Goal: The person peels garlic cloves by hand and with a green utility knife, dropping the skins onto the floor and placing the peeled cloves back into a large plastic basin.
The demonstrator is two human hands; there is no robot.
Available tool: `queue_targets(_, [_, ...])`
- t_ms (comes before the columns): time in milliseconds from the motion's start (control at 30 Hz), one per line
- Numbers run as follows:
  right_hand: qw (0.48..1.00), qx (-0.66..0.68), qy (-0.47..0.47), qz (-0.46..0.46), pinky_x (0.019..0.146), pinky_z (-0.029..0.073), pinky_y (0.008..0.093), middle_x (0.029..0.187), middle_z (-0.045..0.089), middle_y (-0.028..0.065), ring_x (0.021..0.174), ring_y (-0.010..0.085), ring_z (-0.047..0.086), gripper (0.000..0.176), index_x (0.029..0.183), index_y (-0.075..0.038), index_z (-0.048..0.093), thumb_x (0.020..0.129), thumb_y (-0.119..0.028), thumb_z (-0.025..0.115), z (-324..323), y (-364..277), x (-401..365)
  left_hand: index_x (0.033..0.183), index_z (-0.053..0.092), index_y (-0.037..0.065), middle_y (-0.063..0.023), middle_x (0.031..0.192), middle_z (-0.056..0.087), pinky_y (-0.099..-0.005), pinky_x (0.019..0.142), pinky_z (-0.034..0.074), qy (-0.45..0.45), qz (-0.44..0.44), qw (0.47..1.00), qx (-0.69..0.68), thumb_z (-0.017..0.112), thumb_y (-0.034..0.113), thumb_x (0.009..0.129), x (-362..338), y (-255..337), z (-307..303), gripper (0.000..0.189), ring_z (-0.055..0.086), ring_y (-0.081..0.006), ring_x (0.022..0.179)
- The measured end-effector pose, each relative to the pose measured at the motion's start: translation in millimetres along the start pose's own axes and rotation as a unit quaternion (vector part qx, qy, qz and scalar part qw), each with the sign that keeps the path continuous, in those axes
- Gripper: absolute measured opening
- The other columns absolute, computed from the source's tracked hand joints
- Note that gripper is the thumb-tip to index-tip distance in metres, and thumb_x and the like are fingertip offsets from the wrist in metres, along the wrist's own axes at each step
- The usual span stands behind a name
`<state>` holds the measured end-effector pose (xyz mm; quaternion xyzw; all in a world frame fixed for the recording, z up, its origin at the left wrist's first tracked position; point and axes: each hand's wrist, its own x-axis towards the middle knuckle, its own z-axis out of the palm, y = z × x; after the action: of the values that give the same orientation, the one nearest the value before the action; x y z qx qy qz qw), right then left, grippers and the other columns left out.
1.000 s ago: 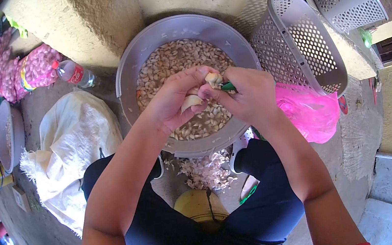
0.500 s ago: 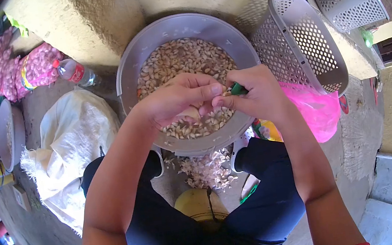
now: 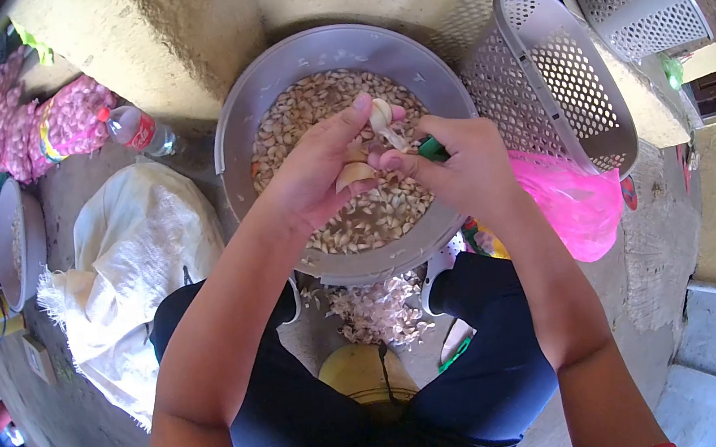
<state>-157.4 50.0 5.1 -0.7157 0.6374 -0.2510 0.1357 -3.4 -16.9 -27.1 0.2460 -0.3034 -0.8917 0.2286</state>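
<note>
My left hand (image 3: 319,167) is closed around garlic over the large grey tub (image 3: 225,105). A pale garlic clove (image 3: 381,115) shows at its thumb and fingertips, and another piece of garlic (image 3: 356,175) lies against the palm. My right hand (image 3: 471,157) grips the green handle of a small knife (image 3: 432,149); its blade is hidden from me. The right thumb and fingertips are close to the clove's lower end, where whitish skin hangs. Below both hands, many garlic cloves (image 3: 324,101) sit in water in the tub.
Garlic skins (image 3: 380,311) lie on the floor between my feet. A perforated grey basket (image 3: 531,92) and a pink plastic bag (image 3: 568,205) are at the right. On the left are a white sack (image 3: 132,262), a Coca-Cola bottle (image 3: 138,130) and net bags of garlic (image 3: 73,116).
My left hand has opened up somewhat and its thumb has risen, so the clove and the garlic in the palm now show. My right hand stays nearly in place with the knife.
</note>
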Motion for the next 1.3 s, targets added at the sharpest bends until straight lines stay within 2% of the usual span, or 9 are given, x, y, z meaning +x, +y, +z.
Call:
queue_targets(367, [0.996, 0.089, -0.018, 0.017, 0.047, 0.04, 0.0354, 0.052, 0.049, 0.015, 0.052, 0.0332, 0.052, 0.047, 0.064, -0.001, 0.051, 0.07, -0.047, 0.063, -4, 3, -3, 0.103, 0.05, 0.002, -0.0019, 0.063, 0.045, -0.0178, 0.04, 0.034, -0.099, 0.015, 0.989, -0.108, 0.038, 0.036, 0.09, -2, 10, -4, 0.038, 0.041, -0.0065, 0.051])
queue_targets(467, [0.993, 0.115, -0.036, 0.021, 0.047, 0.04, 0.0351, 0.052, 0.049, 0.0142, 0.051, 0.0318, 0.052, 0.048, 0.063, -0.001, 0.051, 0.07, -0.047, 0.063, -5, 5, -4, 0.103, 0.049, 0.004, -0.0014, 0.076, 0.048, -0.0154, 0.037, 0.031, -0.079, 0.031, 0.989, -0.122, 0.04, 0.033, 0.09, -3, 11, 0, 0.032, 0.039, -0.0051, 0.053])
queue_targets(667, [0.97, 0.06, -0.224, 0.074, 0.052, 0.043, 0.0381, 0.056, 0.053, 0.0153, 0.054, 0.0297, 0.056, 0.055, 0.065, -0.001, 0.055, 0.07, -0.056, 0.058, -19, -9, -8, 0.105, 0.048, 0.003, -0.0017, 0.08, 0.049, -0.0163, 0.037, 0.031, -0.011, 0.05, 0.995, -0.089, 0.041, 0.026, 0.089, 1, 14, -7, 0.029, 0.04, -0.0057, 0.056])
queue_targets(767, [0.924, -0.004, -0.381, 0.025, 0.06, 0.046, 0.041, 0.063, 0.057, 0.0166, 0.062, 0.0326, 0.058, 0.06, 0.069, -0.002, 0.059, 0.072, -0.061, 0.049, -8, -16, -17, 0.104, 0.049, 0.002, -0.0015, 0.077, 0.049, -0.017, 0.037, 0.031, 0.035, 0.058, 0.997, -0.042, 0.042, 0.024, 0.088, 2, 15, -9, 0.028, 0.041, -0.0063, 0.056])
queue_targets(867, [0.875, -0.038, -0.482, -0.034, 0.066, 0.046, 0.0424, 0.07, 0.06, 0.018, 0.07, 0.0352, 0.059, 0.064, 0.076, -0.003, 0.063, 0.074, -0.064, 0.043, 24, -16, -42, 0.102, 0.05, 0.002, -0.0017, 0.07, 0.047, -0.0171, 0.037, 0.03, 0.083, 0.058, 0.995, 0.012, 0.042, 0.024, 0.088, 3, 17, -3, 0.027, 0.042, -0.0062, 0.054])
queue_targets(967, [0.82, -0.067, -0.567, 0.023, 0.068, 0.045, 0.0413, 0.073, 0.059, 0.0192, 0.074, 0.035, 0.058, 0.06, 0.081, -0.003, 0.062, 0.074, -0.061, 0.045, 41, -30, -48, 0.103, 0.051, 0.003, -0.0027, 0.067, 0.047, -0.0171, 0.037, 0.03, 0.057, 0.063, 0.995, 0.054, 0.04, 0.024, 0.089, -1, 19, -1, 0.028, 0.042, -0.0062, 0.052])
queue_targets(1067, [0.857, -0.027, -0.514, -0.03, 0.067, 0.046, 0.0409, 0.072, 0.059, 0.0188, 0.073, 0.0343, 0.058, 0.061, 0.08, -0.003, 0.062, 0.074, -0.061, 0.044, 67, -20, -67, 0.104, 0.051, 0.004, -0.0037, 0.065, 0.048, -0.0173, 0.037, 0.03, 0.053, 0.07, 0.993, 0.079, 0.037, 0.024, 0.091, -1, 18, 0, 0.028, 0.042, -0.0058, 0.051])
queue_targets(1167, [0.82, -0.083, -0.565, -0.042, 0.068, 0.046, 0.0407, 0.074, 0.059, 0.0186, 0.075, 0.0341, 0.058, 0.058, 0.079, -0.004, 0.063, 0.073, -0.059, 0.047, 75, -30, -67, 0.105, 0.052, 0.004, -0.0036, 0.069, 0.05, -0.0172, 0.038, 0.03, 0.019, 0.061, 0.991, 0.121, 0.037, 0.023, 0.091, -3, 20, -1, 0.027, 0.043, -0.0058, 0.052])
queue_targets(1300, [0.816, -0.058, -0.566, -0.101, 0.067, 0.046, 0.041, 0.074, 0.06, 0.0173, 0.074, 0.0329, 0.058, 0.052, 0.085, -0.004, 0.061, 0.074, -0.053, 0.05, 79, -32, -68, 0.103, 0.053, 0.004, -0.0021, 0.074, 0.051, -0.0171, 0.042, 0.031, 0.024, 0.1, 0.972, 0.21, 0.04, 0.02, 0.091, 0, 14, -2, 0.024, 0.043, -0.0053, 0.054])
